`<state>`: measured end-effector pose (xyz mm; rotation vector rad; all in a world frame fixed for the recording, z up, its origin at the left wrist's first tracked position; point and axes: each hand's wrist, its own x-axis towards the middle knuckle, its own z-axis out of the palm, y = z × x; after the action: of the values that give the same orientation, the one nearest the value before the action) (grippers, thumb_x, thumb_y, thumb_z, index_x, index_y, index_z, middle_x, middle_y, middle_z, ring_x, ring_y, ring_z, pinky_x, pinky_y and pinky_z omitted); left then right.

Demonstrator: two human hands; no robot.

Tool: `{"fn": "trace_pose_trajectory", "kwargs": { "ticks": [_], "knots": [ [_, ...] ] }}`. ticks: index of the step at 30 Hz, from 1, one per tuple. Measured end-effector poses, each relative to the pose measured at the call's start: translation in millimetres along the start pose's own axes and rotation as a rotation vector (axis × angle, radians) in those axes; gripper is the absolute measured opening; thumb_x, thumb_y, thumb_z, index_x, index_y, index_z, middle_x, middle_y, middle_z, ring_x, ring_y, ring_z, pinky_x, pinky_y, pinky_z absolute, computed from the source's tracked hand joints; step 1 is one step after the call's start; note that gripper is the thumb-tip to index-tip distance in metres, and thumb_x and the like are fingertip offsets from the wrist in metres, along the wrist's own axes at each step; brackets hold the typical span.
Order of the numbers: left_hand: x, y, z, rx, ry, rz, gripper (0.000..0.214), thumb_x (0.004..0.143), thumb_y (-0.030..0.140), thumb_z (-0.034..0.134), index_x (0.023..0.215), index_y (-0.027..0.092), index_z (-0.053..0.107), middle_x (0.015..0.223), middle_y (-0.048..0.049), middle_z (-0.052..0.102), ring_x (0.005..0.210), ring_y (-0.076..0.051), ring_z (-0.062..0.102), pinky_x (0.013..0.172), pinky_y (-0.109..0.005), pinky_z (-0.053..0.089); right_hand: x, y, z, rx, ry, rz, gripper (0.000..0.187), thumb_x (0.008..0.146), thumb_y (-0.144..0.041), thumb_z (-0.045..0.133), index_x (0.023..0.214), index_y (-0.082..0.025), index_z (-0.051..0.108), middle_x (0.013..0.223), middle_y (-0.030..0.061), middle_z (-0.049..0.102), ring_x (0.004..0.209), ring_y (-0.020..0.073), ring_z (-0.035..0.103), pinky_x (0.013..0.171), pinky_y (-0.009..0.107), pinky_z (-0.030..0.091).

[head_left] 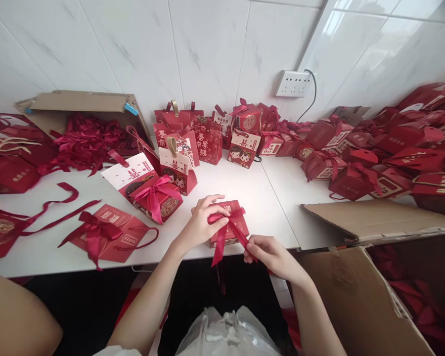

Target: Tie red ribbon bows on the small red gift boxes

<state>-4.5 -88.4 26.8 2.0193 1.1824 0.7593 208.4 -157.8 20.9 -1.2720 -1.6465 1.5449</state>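
Observation:
Near the table's front edge lies a small red gift box point(236, 236) with a red ribbon bow point(237, 213) on top. My left hand point(203, 222) rests over the box, its thumb and fingers pinching the bow at its knot. My right hand point(269, 254) is closed on a ribbon tail point(238, 231) at the box's lower right corner. Another tail point(218, 249) hangs loose over the front edge. To the left of my hands sits a box with a pink-red bow point(157, 195). Farther left, a flat red box point(111, 232) carries a bow and a twisted cord handle.
Several upright red gift boxes point(207, 141) stand along the wall. A cardboard box point(85, 101) full of red ribbons is at back left. Piled red boxes point(356, 173) cover the right side, above an open carton point(341, 287). A power strip point(292, 84) hangs on the tiles.

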Motion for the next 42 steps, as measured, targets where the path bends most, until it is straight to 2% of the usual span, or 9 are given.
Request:
{"fn": "trace_pose_trajectory", "kwargs": {
  "ticks": [3,8,11,15,18,23,31,35,42],
  "knots": [
    [1.7,-2.2,0.5,-0.105,-0.047,-0.005,0.015,0.083,0.033,0.056,0.085,0.025,0.068,0.132,-0.0024,0.048,0.124,-0.024,0.043,0.107,-0.044,0.033,2.1,3.8,-16.0,-0.127,-0.158,0.001,0.044,0.086,-0.057,0.045,0.070,-0.019,0.061,0.069,0.0033,0.065,0.066,0.0172,0.058,0.065,0.029,0.043],
    [4.7,-3.1,0.1,-0.138,-0.059,-0.011,0.017,0.083,0.034,0.055,0.084,0.025,0.069,0.130,-0.0032,0.048,0.126,-0.024,0.043,0.107,-0.040,0.035,32.2,-3.6,-22.4,-0.160,0.390,-0.064,0.045,0.087,-0.060,0.037,0.068,-0.021,0.049,0.060,-0.0018,0.048,0.058,0.0137,0.045,0.057,0.027,0.037],
    [3.5,-2.3,0.8,-0.107,-0.041,-0.015,0.016,0.082,0.035,0.055,0.084,0.025,0.068,0.130,-0.0028,0.049,0.125,-0.025,0.042,0.109,-0.042,0.031,50.5,-9.1,-9.1,-0.195,0.369,-0.065,0.042,0.085,-0.056,0.046,0.061,-0.021,0.039,0.055,-0.0043,0.040,0.052,0.0114,0.037,0.050,0.025,0.030],
    [-7.9,-2.3,10.0,-0.087,0.274,-0.075,0.027,0.077,0.038,0.060,0.099,0.023,0.058,0.119,-0.0062,0.052,0.116,-0.023,0.048,0.101,-0.040,0.038,54.9,-3.0,5.8,-0.034,0.405,-0.118,0.041,0.085,-0.052,0.047,0.061,-0.021,0.038,0.055,-0.0047,0.039,0.052,0.0103,0.036,0.050,0.024,0.030],
    [-18.7,-1.7,18.9,-0.108,0.490,-0.289,0.031,0.074,0.045,0.060,0.089,0.021,0.048,0.082,-0.0012,0.053,0.079,-0.018,0.055,0.073,-0.031,0.046,51.3,6.8,11.6,0.062,0.461,-0.160,0.040,0.084,-0.051,0.050,0.062,-0.021,0.037,0.055,-0.0052,0.038,0.051,0.0096,0.036,0.049,0.023,0.030],
    [-22.3,-0.3,21.4,-0.228,0.346,-0.328,0.035,0.083,0.046,0.047,0.063,0.021,0.034,0.057,0.0058,0.034,0.054,-0.010,0.038,0.054,-0.023,0.033,51.4,15.2,16.4,0.036,0.551,-0.241,0.036,0.085,-0.045,0.050,0.062,-0.021,0.037,0.056,-0.0056,0.037,0.051,0.0090,0.034,0.049,0.022,0.029],
    [-11.8,-10.8,28.7,-0.344,0.400,-0.193,0.035,0.084,0.033,0.044,0.058,0.021,0.025,0.053,0.0062,0.022,0.049,-0.009,0.025,0.048,-0.024,0.023,52.9,24.3,20.3,-0.070,0.633,-0.428,0.030,0.089,-0.038,0.045,0.066,-0.022,0.037,0.057,-0.0054,0.039,0.050,0.0092,0.033,0.048,0.023,0.030],
    [-10.1,-11.2,34.8,-0.442,0.450,-0.210,0.036,0.082,0.032,0.046,0.057,0.021,0.024,0.053,0.0060,0.022,0.050,-0.009,0.024,0.049,-0.025,0.022,55.0,30.9,27.2,0.045,0.670,-0.397,0.032,0.090,-0.043,0.045,0.067,-0.021,0.039,0.060,-0.0040,0.040,0.053,0.0104,0.036,0.050,0.024,0.032],
    [-12.0,-18.4,31.8,-0.618,0.369,-0.251,0.039,0.079,0.042,0.053,0.056,0.020,0.030,0.053,0.0063,0.026,0.050,-0.009,0.027,0.050,-0.024,0.024,50.2,30.1,1.3,0.180,0.451,-0.271,0.034,0.086,-0.049,0.050,0.067,-0.020,0.044,0.063,-0.0019,0.046,0.059,0.0129,0.048,0.058,0.026,0.043]
  ]
}}
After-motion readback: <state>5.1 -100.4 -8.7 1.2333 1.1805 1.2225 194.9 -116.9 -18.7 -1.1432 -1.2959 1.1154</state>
